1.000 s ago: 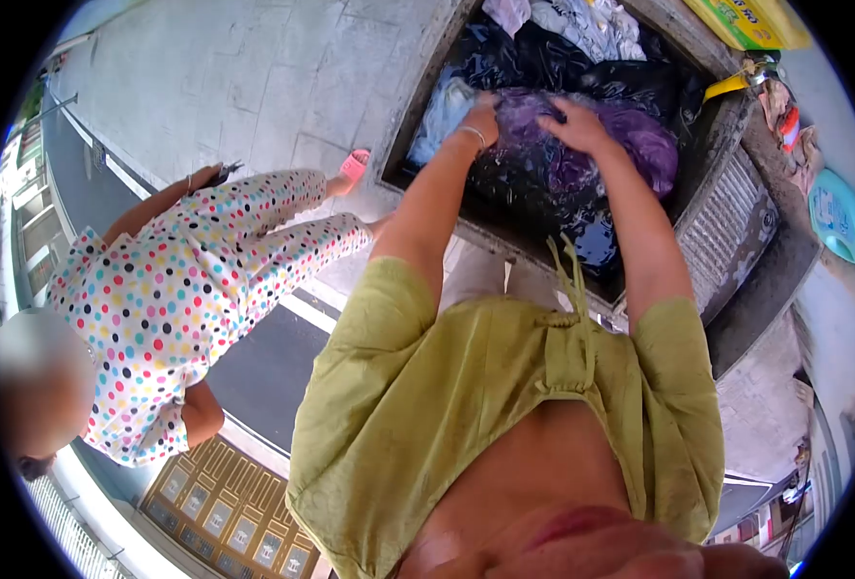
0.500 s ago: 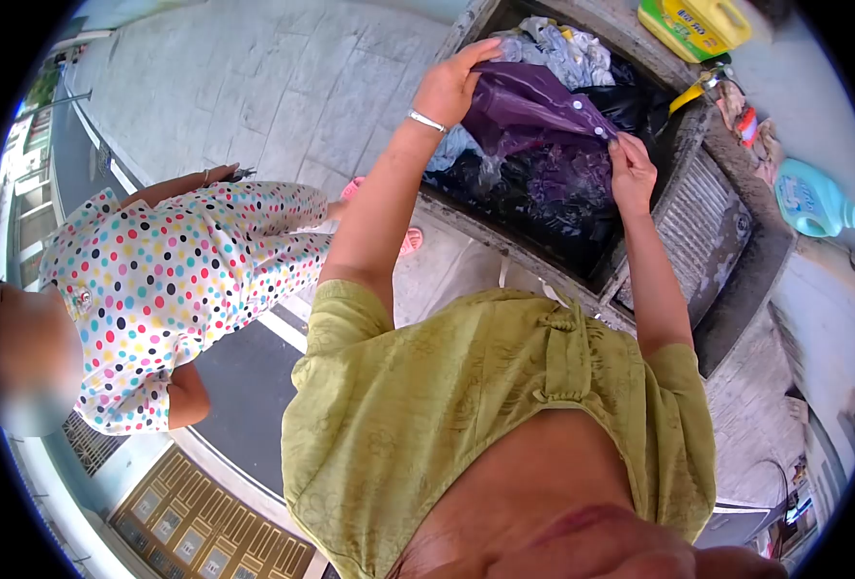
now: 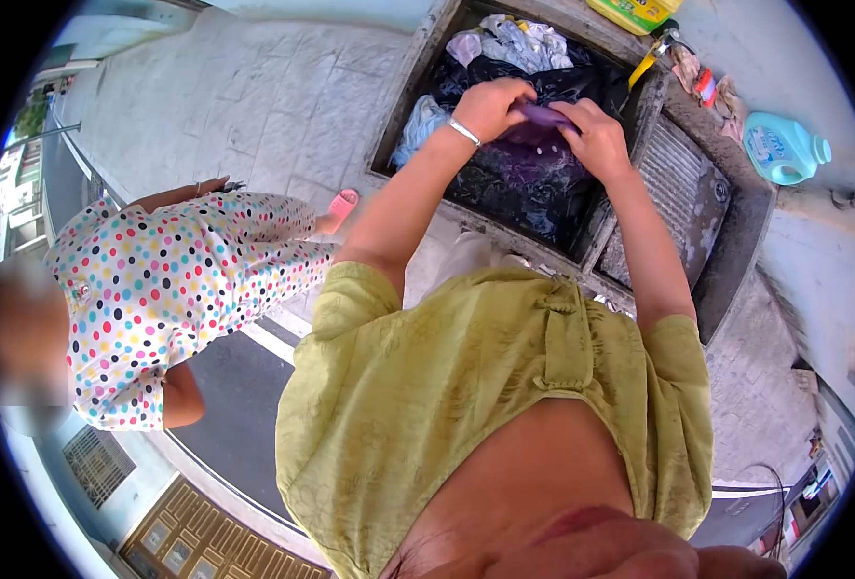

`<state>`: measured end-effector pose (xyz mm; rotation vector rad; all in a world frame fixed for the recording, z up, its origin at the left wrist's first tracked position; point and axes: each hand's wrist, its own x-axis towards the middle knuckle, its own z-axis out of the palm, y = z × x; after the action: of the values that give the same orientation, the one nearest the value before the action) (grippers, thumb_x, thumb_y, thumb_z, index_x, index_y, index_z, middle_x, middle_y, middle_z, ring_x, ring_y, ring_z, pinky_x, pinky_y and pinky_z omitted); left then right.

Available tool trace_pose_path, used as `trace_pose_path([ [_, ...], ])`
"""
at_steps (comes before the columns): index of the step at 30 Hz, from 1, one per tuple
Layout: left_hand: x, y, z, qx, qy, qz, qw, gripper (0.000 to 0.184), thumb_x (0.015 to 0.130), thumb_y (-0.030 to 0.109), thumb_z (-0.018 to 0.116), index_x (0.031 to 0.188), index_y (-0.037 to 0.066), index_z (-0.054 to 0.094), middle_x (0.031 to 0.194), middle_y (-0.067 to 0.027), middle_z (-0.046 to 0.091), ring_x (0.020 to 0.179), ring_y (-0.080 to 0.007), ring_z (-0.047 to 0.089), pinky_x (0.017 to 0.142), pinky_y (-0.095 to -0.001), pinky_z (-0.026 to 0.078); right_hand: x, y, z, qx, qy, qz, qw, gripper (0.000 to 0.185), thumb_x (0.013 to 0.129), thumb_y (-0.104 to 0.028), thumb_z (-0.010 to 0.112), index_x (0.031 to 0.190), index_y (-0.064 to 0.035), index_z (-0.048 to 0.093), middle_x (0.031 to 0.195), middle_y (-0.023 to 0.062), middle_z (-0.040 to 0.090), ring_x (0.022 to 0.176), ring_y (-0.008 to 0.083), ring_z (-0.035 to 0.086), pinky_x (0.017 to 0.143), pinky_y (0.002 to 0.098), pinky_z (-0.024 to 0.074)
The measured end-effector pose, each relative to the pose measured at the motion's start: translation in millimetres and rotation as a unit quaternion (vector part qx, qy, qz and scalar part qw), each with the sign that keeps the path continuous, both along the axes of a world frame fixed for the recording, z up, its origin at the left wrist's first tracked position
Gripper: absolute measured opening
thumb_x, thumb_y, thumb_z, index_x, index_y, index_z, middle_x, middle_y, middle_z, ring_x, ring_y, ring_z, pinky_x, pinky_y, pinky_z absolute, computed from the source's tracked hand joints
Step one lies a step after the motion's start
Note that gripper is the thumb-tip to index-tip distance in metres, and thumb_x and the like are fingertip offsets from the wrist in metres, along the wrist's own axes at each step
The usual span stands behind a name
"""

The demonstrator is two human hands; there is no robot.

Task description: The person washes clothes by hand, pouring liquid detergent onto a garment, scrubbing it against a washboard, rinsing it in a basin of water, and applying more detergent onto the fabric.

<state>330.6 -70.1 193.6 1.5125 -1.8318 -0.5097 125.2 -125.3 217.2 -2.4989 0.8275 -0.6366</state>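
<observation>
Pink sandal (image 3: 345, 202) — patterned brown door (image 3: 217, 540)

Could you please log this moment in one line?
left hand: grips purple garment | right hand: grips it too | place: basin | nearby: washboard, blue bottle

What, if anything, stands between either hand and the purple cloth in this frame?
Nothing visible does. The left hand and right hand both grip the purple cloth directly, over the basin; the black fabric lies beyond them, not between.
</observation>
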Motion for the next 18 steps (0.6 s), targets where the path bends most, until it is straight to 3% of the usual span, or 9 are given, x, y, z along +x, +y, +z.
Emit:
trace_pose_path([
  [4,-15,37,-56,0.078,-0.064,0.034,0.994,0.029,0.065,0.003,0.067,0.092,0.009,0.061,0.086,-0.0094,0.062,0.083,-0.0286,0.06,0.071,-0.0366,0.048,-16,29,-1,-0.052,-0.048,-0.022,0.997,0.044,0.063,-0.001,0.065,0.104,-0.0172,0.065,0.09,0.0037,0.057,0.08,0.0222,0.059,0.068,0.032,0.0506],
  [6,-24,52,-79,0.046,-0.012,0.138,0.989,0.03,0.065,0.004,0.066,0.093,0.012,0.057,0.095,-0.0121,0.057,0.091,-0.0326,0.056,0.076,-0.0397,0.047,-25,45,-5,-0.059,-0.021,-0.02,0.998,0.047,0.06,0.001,0.065,0.103,-0.0183,0.066,0.091,0.0021,0.057,0.083,0.0205,0.058,0.069,0.031,0.0506],
  [10,-25,70,-102,0.057,0.044,0.205,0.976,0.04,0.063,-0.004,0.063,0.097,0.006,0.046,0.104,-0.0161,0.047,0.094,-0.0385,0.052,0.078,-0.0422,0.046,-52,63,-51,-0.03,-0.01,-0.051,0.998,0.051,0.058,0.005,0.065,0.104,-0.0166,0.065,0.094,0.0042,0.056,0.091,0.0228,0.056,0.074,0.0316,0.0503],
  [13,-17,86,-93,0.055,0.04,0.155,0.986,0.04,0.063,-0.005,0.061,0.096,0.007,0.043,0.101,-0.0144,0.049,0.094,-0.0384,0.051,0.077,-0.0437,0.045,-63,75,-76,0.012,0.028,-0.077,0.997,0.061,0.058,0.005,0.066,0.116,-0.0117,0.056,0.108,0.0098,0.053,0.101,0.0286,0.053,0.084,0.0358,0.048],
  [18,-1,116,-86,0.065,-0.09,0.065,0.992,0.039,0.06,-0.004,0.062,0.093,0.009,0.047,0.099,-0.011,0.051,0.094,-0.0323,0.051,0.08,-0.0397,0.044,-78,87,-112,0.136,0.077,-0.17,0.973,0.052,0.065,0.003,0.065,0.114,-0.0114,0.056,0.109,0.0123,0.054,0.099,0.0315,0.055,0.084,0.0371,0.0476],
])
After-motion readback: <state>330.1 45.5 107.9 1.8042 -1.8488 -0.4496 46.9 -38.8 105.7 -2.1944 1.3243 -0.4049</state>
